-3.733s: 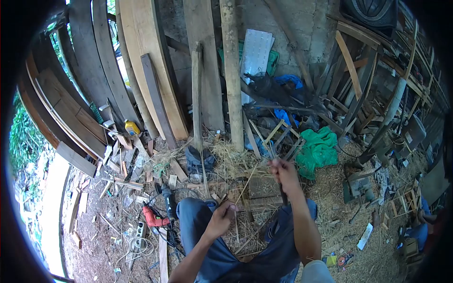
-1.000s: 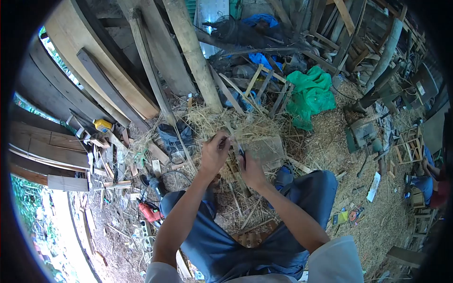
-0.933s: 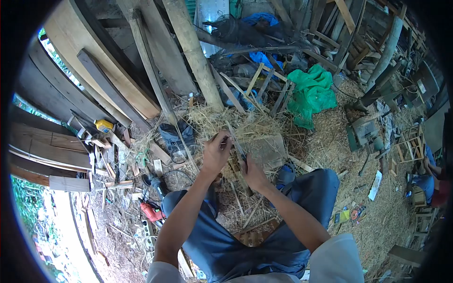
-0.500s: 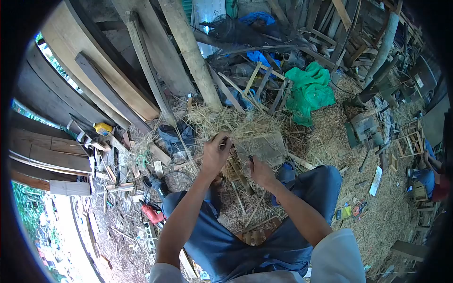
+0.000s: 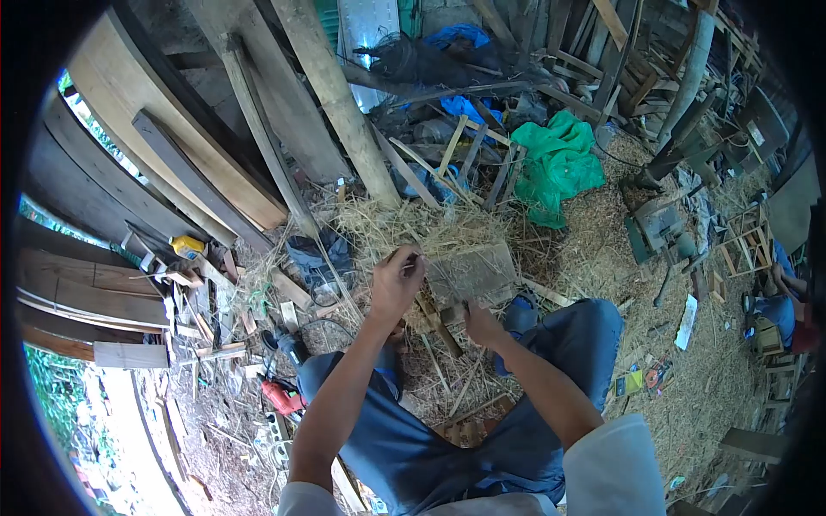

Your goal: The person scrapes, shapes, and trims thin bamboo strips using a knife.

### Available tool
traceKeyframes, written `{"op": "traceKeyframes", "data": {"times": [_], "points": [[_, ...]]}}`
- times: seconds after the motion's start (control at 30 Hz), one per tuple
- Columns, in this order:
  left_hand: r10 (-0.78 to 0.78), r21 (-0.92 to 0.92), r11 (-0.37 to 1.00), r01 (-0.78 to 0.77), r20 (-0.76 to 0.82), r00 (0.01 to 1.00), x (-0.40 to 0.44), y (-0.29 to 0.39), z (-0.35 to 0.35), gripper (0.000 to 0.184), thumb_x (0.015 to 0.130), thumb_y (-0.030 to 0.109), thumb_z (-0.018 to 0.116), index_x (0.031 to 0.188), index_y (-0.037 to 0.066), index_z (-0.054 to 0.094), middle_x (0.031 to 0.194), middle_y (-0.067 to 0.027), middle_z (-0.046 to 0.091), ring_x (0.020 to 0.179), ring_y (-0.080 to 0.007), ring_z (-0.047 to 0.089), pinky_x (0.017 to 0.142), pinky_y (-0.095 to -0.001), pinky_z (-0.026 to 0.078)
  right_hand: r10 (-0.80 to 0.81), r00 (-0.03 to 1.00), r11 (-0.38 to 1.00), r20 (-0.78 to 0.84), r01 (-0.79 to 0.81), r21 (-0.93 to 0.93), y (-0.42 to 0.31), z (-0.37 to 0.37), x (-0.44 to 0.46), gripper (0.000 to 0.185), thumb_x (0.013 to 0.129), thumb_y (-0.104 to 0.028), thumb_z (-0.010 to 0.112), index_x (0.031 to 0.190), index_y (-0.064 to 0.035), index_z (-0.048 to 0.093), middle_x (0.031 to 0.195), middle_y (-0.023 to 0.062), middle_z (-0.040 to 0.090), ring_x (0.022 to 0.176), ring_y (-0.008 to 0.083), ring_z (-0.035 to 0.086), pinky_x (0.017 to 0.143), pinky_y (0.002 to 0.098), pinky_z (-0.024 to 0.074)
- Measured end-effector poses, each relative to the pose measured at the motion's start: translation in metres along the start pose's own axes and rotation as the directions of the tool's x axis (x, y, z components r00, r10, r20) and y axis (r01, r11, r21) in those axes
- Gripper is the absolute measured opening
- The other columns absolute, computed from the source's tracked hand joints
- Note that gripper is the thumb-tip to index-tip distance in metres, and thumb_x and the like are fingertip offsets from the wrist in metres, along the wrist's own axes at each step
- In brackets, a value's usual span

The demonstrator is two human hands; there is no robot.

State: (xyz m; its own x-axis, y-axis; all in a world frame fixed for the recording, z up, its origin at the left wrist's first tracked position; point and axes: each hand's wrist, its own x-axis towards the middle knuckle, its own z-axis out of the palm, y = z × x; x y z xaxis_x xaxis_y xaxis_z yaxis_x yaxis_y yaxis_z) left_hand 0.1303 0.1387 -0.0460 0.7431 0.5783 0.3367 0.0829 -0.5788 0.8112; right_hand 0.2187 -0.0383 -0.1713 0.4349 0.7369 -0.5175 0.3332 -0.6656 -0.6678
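Observation:
My left hand (image 5: 397,279) is closed around the upper end of a brownish bamboo strip (image 5: 448,341), which slants down to the right between my knees. My right hand (image 5: 484,328) grips what looks like a knife, its short greyish blade (image 5: 453,314) lying against or very near the strip; the handle is hidden in my fingers. Just beyond both hands, a flat greyish board (image 5: 482,268) rests on the ground among straw and shavings.
Loose straw (image 5: 391,228) lies ahead. On the left are a red power tool (image 5: 281,396), a yellow bottle (image 5: 187,247) and leaning planks (image 5: 198,163). A green plastic sheet (image 5: 559,163) lies ahead right. Another person (image 5: 779,314) is at the far right edge.
My right hand has moved slightly down and turned, bringing the blade from upright to across the bamboo strip. My left hand stays at the strip's upper end. The view has shifted a little.

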Motion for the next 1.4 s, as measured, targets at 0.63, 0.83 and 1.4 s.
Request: {"op": "traceKeyframes", "data": {"times": [0.63,0.83,1.4], "points": [[0.023,0.063,0.998,-0.024,0.005,1.000,0.000,-0.003,-0.004,0.010,0.083,-0.002,0.062,0.093,0.000,0.060,0.085,-0.0120,0.068,0.083,-0.0188,0.069,0.070,-0.0290,0.057,-0.176,0.976,0.983,-0.130,0.167,-0.077,-0.051,-0.014,-0.013,0.046,0.099,-0.026,0.036,0.126,0.0109,0.036,0.084,0.0328,0.058,0.074,0.0431,0.061,0.060,0.0505,0.0470],[-0.019,-0.008,1.000,0.019,0.022,1.000,0.001,0.003,-0.007,0.011,0.083,-0.002,0.062,0.094,-0.001,0.060,0.085,-0.0126,0.068,0.085,-0.0194,0.069,0.070,-0.0294,0.056,-0.104,0.989,0.995,-0.100,0.103,-0.015,-0.001,0.011,0.004,0.039,0.099,-0.026,0.036,0.117,0.0085,0.041,0.071,0.0286,0.058,0.065,0.0474,0.057,0.058,0.0518,0.0453],[-0.014,0.089,0.996,0.019,-0.062,0.998,-0.004,-0.005,0.000,0.011,0.083,-0.003,0.061,0.093,-0.001,0.059,0.079,-0.0129,0.068,0.078,-0.0155,0.069,0.064,-0.0268,0.054,-0.336,0.877,0.927,-0.344,0.372,0.045,-0.066,0.003,-0.020,0.026,0.097,-0.019,0.038,0.099,0.0064,0.043,0.088,0.0340,0.056,0.083,0.0490,0.056,0.070,0.0537,0.0433]]}}
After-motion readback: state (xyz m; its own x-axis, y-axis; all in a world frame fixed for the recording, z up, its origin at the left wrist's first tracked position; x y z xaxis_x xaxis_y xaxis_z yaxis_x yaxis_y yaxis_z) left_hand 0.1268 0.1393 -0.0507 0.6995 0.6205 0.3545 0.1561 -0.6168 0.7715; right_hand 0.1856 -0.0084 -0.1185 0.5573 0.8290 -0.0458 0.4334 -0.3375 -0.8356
